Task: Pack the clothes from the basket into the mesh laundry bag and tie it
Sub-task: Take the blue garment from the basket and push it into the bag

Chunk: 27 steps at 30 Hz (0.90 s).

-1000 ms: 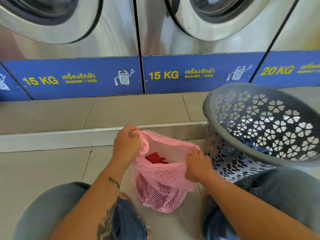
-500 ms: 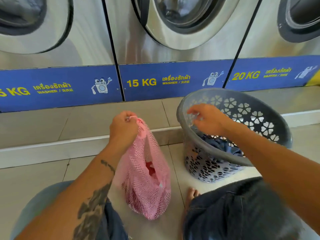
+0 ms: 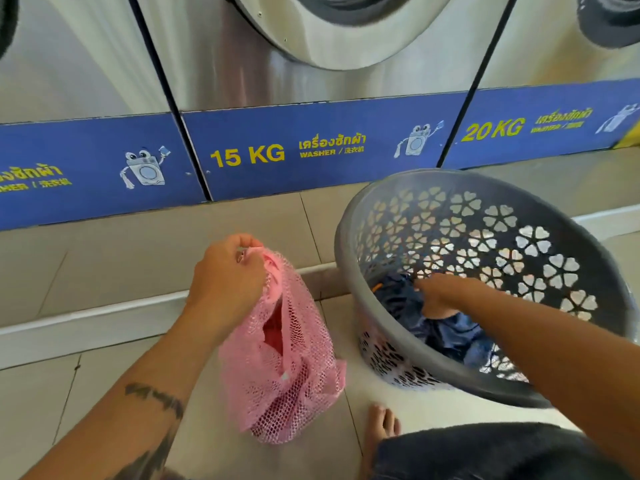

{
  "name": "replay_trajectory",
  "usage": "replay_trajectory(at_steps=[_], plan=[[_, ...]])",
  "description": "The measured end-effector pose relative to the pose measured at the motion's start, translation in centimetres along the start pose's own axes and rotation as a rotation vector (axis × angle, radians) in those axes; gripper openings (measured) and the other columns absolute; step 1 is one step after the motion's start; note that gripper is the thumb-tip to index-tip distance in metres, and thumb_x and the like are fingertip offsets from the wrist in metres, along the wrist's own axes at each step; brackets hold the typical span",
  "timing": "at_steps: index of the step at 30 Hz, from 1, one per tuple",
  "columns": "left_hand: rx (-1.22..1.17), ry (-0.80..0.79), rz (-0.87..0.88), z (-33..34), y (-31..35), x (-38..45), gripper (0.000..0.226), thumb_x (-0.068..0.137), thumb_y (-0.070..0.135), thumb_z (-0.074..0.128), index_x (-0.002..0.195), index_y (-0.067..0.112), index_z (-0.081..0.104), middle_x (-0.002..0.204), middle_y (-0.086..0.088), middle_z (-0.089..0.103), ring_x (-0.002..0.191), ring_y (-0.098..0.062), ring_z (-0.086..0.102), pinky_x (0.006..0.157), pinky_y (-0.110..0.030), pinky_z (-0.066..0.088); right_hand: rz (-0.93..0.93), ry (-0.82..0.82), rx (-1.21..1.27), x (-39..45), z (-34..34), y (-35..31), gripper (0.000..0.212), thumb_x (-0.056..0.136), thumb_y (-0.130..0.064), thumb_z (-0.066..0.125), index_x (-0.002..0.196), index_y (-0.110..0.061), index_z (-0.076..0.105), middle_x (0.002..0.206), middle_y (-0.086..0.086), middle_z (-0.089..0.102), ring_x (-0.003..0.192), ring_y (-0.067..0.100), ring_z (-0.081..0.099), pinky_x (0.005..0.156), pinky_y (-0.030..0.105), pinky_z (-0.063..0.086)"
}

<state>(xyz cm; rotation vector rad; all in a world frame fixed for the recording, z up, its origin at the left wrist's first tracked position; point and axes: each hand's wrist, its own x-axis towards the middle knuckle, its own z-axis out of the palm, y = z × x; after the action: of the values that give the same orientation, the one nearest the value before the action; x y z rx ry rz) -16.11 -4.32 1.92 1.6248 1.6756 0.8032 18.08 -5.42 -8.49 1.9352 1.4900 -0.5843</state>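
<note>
A pink mesh laundry bag (image 3: 277, 368) hangs above the tiled floor, held up by its rim in my left hand (image 3: 227, 278); red cloth shows through the mesh. To its right a grey plastic basket (image 3: 349, 258) with flower-shaped holes stands tilted toward me. Inside it lies dark blue clothing (image 3: 446, 336) with a small orange detail. My right hand (image 3: 441, 294) is down inside the basket, fingers closed on the blue clothing.
A row of steel washing machines with blue "15 KG" and "20 KG" panels (image 3: 311, 150) stands on a raised tiled step (image 3: 138, 258) just beyond. My knees in jeans and a bare foot (image 3: 379, 427) are at the bottom.
My right hand let go of the bag's rim, reached over the basket edge and went down onto the blue clothing. My left hand kept holding the bag up.
</note>
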Motion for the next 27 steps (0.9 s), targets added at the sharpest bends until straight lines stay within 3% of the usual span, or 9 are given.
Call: replay_trajectory(at_steps=[3,7,9,12,15,17,20,23,27], plan=[[0.126,-0.056,0.061,0.7,-1.5,0.0,0.013,0.098,0.026,0.051,0.096,0.030,0.063,0.090,0.010,0.066,0.078,-0.015,0.064,0.068,-0.031,0.048,-0.008,-0.064,0.014,3.5,1.1,-0.7,0.083,0.092,-0.047,0.057,0.159,-0.022,0.016,0.153,0.016,0.041,0.131,0.037,0.049,0.107,0.044,0.046],[0.204,-0.087,0.014,0.8,-3.9,-0.1,0.015,0.098,0.021,0.051,0.092,0.029,0.063,0.082,0.010,0.066,0.064,-0.008,0.062,0.053,-0.020,0.044,0.098,-0.090,0.034,7.2,4.2,-0.9,0.089,0.091,-0.070,0.044,0.157,-0.041,-0.007,0.167,0.017,-0.011,0.149,0.052,0.009,0.118,0.057,0.025],[0.208,-0.103,-0.024,0.8,-4.3,0.1,0.016,0.097,0.020,0.052,0.093,0.029,0.064,0.082,0.011,0.065,0.061,-0.007,0.060,0.046,-0.014,0.038,0.103,-0.149,0.131,7.9,6.0,-1.2,0.090,0.094,-0.064,0.046,0.158,-0.035,-0.011,0.165,0.019,-0.018,0.150,0.052,0.002,0.118,0.055,0.020],[0.179,-0.110,-0.023,1.1,-3.9,0.5,0.016,0.097,0.019,0.052,0.094,0.029,0.064,0.086,0.012,0.064,0.065,-0.011,0.060,0.047,-0.014,0.039,0.083,-0.112,0.108,7.2,6.5,-1.2,0.090,0.092,-0.052,0.057,0.159,-0.023,0.005,0.157,0.027,0.025,0.140,0.045,0.038,0.107,0.047,0.040],[0.157,-0.128,0.015,1.3,-3.2,0.5,0.015,0.097,0.018,0.053,0.092,0.029,0.063,0.084,0.010,0.064,0.056,-0.010,0.055,0.043,-0.011,0.039,0.008,-0.046,0.011,5.8,5.1,-1.4,0.065,0.089,-0.038,0.060,0.146,-0.021,0.035,0.141,0.018,0.053,0.124,0.037,0.055,0.095,0.040,0.050],[0.136,-0.149,0.026,1.3,-2.6,0.4,0.014,0.097,0.020,0.054,0.093,0.029,0.064,0.085,0.009,0.065,0.056,-0.011,0.056,0.042,-0.014,0.040,-0.041,-0.032,-0.022,4.8,3.3,-1.8,0.050,0.088,-0.027,0.058,0.137,-0.021,0.048,0.136,0.015,0.059,0.119,0.035,0.059,0.092,0.034,0.050],[0.059,-0.137,-0.007,1.0,-1.9,0.1,0.013,0.096,0.020,0.056,0.092,0.029,0.065,0.084,0.007,0.066,0.056,-0.011,0.057,0.045,-0.023,0.042,-0.075,0.036,0.005,2.3,0.2,-2.0,0.046,0.088,-0.021,0.053,0.134,-0.017,0.053,0.133,0.014,0.060,0.117,0.034,0.059,0.086,0.033,0.049],[0.022,-0.084,-0.029,0.2,-1.2,-0.3,0.012,0.096,0.021,0.056,0.093,0.029,0.064,0.087,0.009,0.065,0.062,-0.013,0.058,0.053,-0.026,0.044,-0.112,0.196,0.121,-1.1,-2.1,-1.2,0.040,0.080,-0.019,0.057,0.120,-0.020,0.061,0.118,0.011,0.066,0.103,0.033,0.062,0.080,0.036,0.054],[-0.011,-0.059,-0.021,-0.5,-0.7,-2.1,0.009,0.097,0.021,0.056,0.100,0.026,0.064,0.090,0.010,0.063,0.060,-0.012,0.055,0.051,-0.026,0.043,-0.168,0.488,0.311,-6.3,-3.0,-0.2,0.038,0.078,-0.019,0.063,0.115,-0.020,0.063,0.111,0.010,0.068,0.097,0.035,0.063,0.075,0.038,0.054]])
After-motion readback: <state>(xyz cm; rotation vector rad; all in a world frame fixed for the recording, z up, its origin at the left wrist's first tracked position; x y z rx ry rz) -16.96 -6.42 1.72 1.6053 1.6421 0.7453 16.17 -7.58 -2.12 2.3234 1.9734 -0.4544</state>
